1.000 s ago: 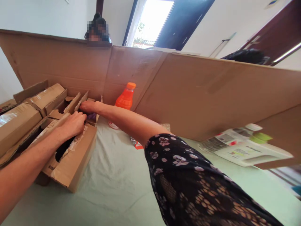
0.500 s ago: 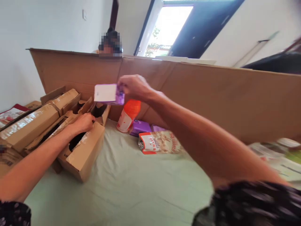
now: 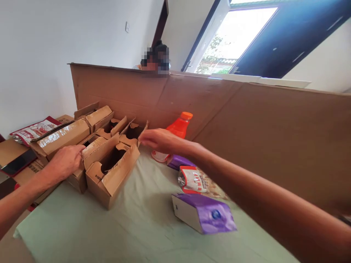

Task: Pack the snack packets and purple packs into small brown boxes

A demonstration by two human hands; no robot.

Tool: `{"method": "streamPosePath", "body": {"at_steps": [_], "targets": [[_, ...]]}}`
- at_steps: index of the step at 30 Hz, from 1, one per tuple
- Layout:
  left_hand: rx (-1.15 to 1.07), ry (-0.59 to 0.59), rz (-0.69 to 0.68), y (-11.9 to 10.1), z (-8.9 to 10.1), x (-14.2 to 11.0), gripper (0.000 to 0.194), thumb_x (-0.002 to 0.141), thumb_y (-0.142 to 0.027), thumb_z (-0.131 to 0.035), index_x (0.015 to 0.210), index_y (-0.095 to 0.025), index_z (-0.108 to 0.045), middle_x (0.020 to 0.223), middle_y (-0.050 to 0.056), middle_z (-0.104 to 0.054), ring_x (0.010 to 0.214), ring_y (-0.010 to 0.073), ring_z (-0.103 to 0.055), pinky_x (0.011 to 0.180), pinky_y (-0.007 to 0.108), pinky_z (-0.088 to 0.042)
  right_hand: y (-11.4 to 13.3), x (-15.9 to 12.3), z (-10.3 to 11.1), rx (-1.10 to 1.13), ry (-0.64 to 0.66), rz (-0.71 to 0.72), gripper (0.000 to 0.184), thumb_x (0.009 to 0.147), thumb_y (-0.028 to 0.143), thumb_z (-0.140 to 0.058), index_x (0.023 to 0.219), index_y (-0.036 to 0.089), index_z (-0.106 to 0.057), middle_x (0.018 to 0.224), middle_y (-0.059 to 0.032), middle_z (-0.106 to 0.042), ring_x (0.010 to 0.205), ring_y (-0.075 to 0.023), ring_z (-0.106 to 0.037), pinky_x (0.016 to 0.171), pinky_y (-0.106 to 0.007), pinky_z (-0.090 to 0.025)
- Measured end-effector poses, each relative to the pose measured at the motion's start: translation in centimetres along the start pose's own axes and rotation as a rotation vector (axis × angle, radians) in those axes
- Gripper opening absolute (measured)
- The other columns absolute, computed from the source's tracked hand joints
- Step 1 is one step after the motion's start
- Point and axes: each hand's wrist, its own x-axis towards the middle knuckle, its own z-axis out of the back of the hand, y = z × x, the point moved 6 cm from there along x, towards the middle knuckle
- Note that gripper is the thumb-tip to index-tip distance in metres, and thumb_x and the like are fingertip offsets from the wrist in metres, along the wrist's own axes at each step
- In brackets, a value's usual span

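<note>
In the head view, the left hand (image 3: 65, 160) reaches in from the left with its fingers curled at the taped edge of the middle box (image 3: 94, 144); whether they pinch the cardboard or merely rest against it, I cannot tell. The right hand (image 3: 159, 140) is at the right-hand flap of the far box (image 3: 129, 140), fingers bent and blurred, their grip likewise unclear. Between the arms, the near box (image 3: 98, 190) stands with its top open on the left part of the green cloth (image 3: 148, 226). These boxes look light, with walls stiff enough to hold but flaps that would bend or tear if pulled; a side wall or folded upper edge seems the surest hold. To the near right, a purple packet (image 3: 204, 213) lies apart from both hands; its shiny wrap looks soft and slightly slippery, best grasped around its body.
</note>
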Motion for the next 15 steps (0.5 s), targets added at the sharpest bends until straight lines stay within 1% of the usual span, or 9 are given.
{"method": "streamPosePath", "body": {"at_steps": [2, 3, 5, 7, 9, 11, 13, 15], "targets": [[0.028, 0.038, 0.011, -0.4, -0.8, -0.1, 0.038, 0.084, -0.022, -0.042, 0.104, -0.021, -0.073, 0.096, 0.008, -0.078, 0.095, 0.0273, -0.073, 0.092, 0.039, -0.056, 4.4, 5.1, -0.3, 0.009, -0.018, 0.084, 0.032, 0.103, 0.024, -0.042, 0.117, 0.02, -0.071, 0.123, -0.0084, -0.072, 0.111, -0.0212, -0.066, 0.089, -0.03, -0.047], [0.038, 0.053, 0.012, -0.7, -1.0, -0.1, 0.036, 0.084, -0.021, -0.042, 0.104, -0.021, -0.073, 0.097, 0.009, -0.077, 0.097, 0.0279, -0.072, 0.094, 0.04, -0.055, 6.4, 7.4, -0.7, 0.007, -0.001, 0.132, 0.034, 0.104, 0.024, -0.039, 0.122, 0.02, -0.068, 0.129, -0.0095, -0.069, 0.117, -0.0221, -0.064, 0.092, -0.03, -0.046], [0.056, 0.065, 0.011, -1.0, -1.1, -0.3, 0.037, 0.085, -0.018, -0.042, 0.109, -0.018, -0.071, 0.111, 0.014, -0.074, 0.112, 0.031, -0.068, 0.103, 0.045, -0.051, 9.4, 11.2, -2.0, -0.002, 0.054, 0.194, 0.033, 0.105, 0.023, -0.04, 0.121, 0.018, -0.068, 0.129, -0.0112, -0.069, 0.118, -0.0232, -0.063, 0.091, -0.031, -0.044], [0.062, 0.07, 0.022, -0.8, -1.1, -0.6, 0.041, 0.086, -0.016, -0.041, 0.118, -0.012, -0.067, 0.129, 0.021, -0.067, 0.128, 0.0351, -0.059, 0.11, 0.051, -0.044, 11.0, 13.8, -3.3, -0.009, 0.11, 0.23, 0.03, 0.105, 0.025, -0.043, 0.117, 0.016, -0.069, 0.125, -0.012, -0.07, 0.115, -0.0238, -0.064, 0.088, -0.031, -0.044], [0.037, 0.099, 0.049, 0.0, -1.2, -0.8, 0.048, 0.088, -0.018, -0.038, 0.131, -0.009, -0.06, 0.135, 0.023, -0.063, 0.131, 0.0367, -0.058, 0.11, 0.054, -0.044, 11.8, 15.0, -4.1, -0.006, 0.144, 0.262, 0.031, 0.107, 0.029, -0.042, 0.115, 0.016, -0.069, 0.124, -0.0113, -0.07, 0.112, -0.0228, -0.064, 0.085, -0.03, -0.042], [-0.022, 0.141, 0.073, 1.2, -1.5, -0.9, 0.054, 0.092, -0.024, -0.034, 0.142, -0.01, -0.051, 0.134, 0.02, -0.066, 0.126, 0.0337, -0.063, 0.106, 0.05, -0.049, 12.0, 15.1, -4.4, -0.005, 0.174, 0.293, 0.038, 0.109, 0.035, -0.038, 0.107, 0.016, -0.07, 0.115, -0.0097, -0.073, 0.103, -0.0207, -0.065, 0.082, -0.03, -0.04], [-0.089, 0.168, 0.087, 2.3, -1.6, -0.5, 0.059, 0.096, -0.03, -0.029, 0.149, -0.011, -0.045, 0.132, 0.016, -0.069, 0.122, 0.0287, -0.066, 0.104, 0.043, -0.052, 12.1, 14.0, -4.5, 0.005, 0.206, 0.331, 0.047, 0.109, 0.04, -0.035, 0.091, 0.014, -0.069, 0.095, -0.0078, -0.073, 0.085, -0.0177, -0.063, 0.077, -0.029, -0.038], [-0.144, 0.184, 0.088, 3.3, -1.7, 0.2, 0.06, 0.096, -0.032, -0.025, 0.148, -0.012, -0.046, 0.132, 0.012, -0.069, 0.121, 0.0246, -0.066, 0.101, 0.035, -0.053, 12.3, 12.1, -4.4, 0.049, 0.208, 0.381, 0.053, 0.109, 0.044, -0.034, 0.079, 0.014, -0.065, 0.08, -0.0058, -0.069, 0.074, -0.0154, -0.058, 0.075, -0.03, -0.036]]}}
